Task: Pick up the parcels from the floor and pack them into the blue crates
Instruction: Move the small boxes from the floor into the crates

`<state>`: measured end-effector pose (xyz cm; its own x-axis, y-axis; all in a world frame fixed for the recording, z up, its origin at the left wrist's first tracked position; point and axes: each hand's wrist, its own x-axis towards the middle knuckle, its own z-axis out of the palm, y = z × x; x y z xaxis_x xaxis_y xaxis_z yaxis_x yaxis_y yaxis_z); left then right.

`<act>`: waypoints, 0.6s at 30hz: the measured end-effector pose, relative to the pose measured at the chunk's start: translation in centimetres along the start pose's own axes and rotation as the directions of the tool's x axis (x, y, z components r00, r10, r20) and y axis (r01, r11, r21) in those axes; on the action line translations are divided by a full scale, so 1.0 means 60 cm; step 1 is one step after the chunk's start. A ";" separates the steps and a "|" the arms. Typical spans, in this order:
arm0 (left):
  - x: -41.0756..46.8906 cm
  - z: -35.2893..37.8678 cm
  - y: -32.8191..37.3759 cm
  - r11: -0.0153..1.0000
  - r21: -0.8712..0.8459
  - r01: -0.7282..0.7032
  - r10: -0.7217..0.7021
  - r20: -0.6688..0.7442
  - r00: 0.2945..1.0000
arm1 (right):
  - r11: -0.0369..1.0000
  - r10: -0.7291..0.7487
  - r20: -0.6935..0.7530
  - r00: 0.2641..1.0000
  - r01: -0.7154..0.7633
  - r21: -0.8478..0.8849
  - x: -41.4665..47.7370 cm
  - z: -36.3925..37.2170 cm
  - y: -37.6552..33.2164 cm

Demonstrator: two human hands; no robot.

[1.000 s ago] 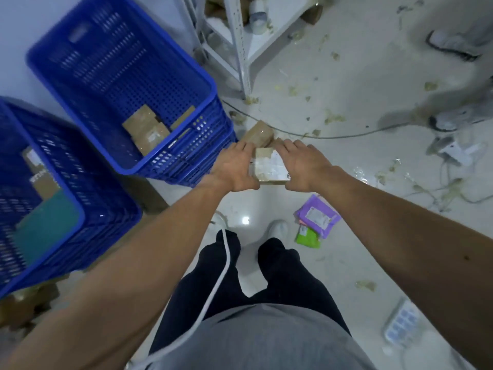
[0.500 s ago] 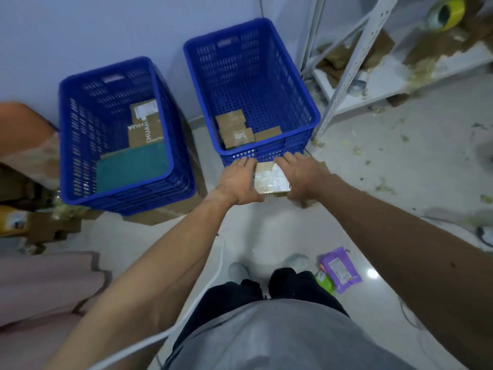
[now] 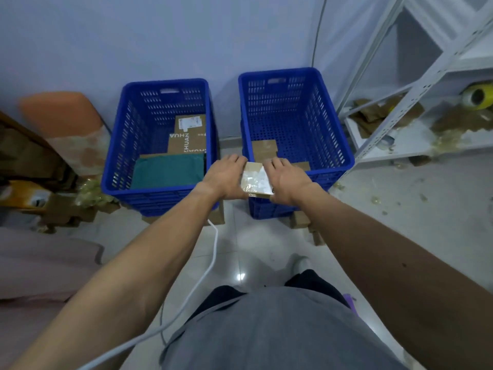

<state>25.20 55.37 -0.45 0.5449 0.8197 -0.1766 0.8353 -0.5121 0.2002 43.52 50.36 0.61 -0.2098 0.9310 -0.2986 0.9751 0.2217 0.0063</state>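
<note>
Floor (image 3: 266, 252), glossy pale tile strewn with scraps, is meeting lilac wall (image 3: 160, 36); white shelving (image 3: 400, 102) is standing at right. We are facing left crate (image 3: 117, 166) and right crate (image 3: 341, 145), both part filled. Parcel (image 3: 256, 180) is hovering over right crate's near rim, label up, long axis running away from us. Left hand (image 3: 224, 177) and right hand (image 3: 288, 180) are gripping its sides.

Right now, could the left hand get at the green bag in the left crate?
Probably, once freed. The left crate is open-topped and the green bag lies uncovered at its near end, close to the left hand. But that hand and the right hand grip a parcel.
</note>
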 end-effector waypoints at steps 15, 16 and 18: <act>0.219 -0.017 0.049 0.994 -0.002 0.112 -0.112 0.029 0.993 | 0.983 -0.184 0.030 0.982 0.184 0.001 0.166 -0.029 0.220; 0.239 -0.016 0.057 0.994 0.012 0.112 -0.113 0.035 0.993 | 0.982 -0.189 0.042 0.981 0.190 -0.009 0.177 -0.026 0.242; 0.282 -0.015 0.073 0.994 0.028 0.105 -0.106 0.051 0.993 | 0.981 -0.191 0.069 0.979 0.192 -0.016 0.200 -0.021 0.285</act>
<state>38.01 67.21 -1.67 0.4564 0.8552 -0.2455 0.8894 -0.4304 0.1540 57.60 65.71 -1.68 -0.3864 0.8496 -0.3591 0.9154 0.4010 -0.0361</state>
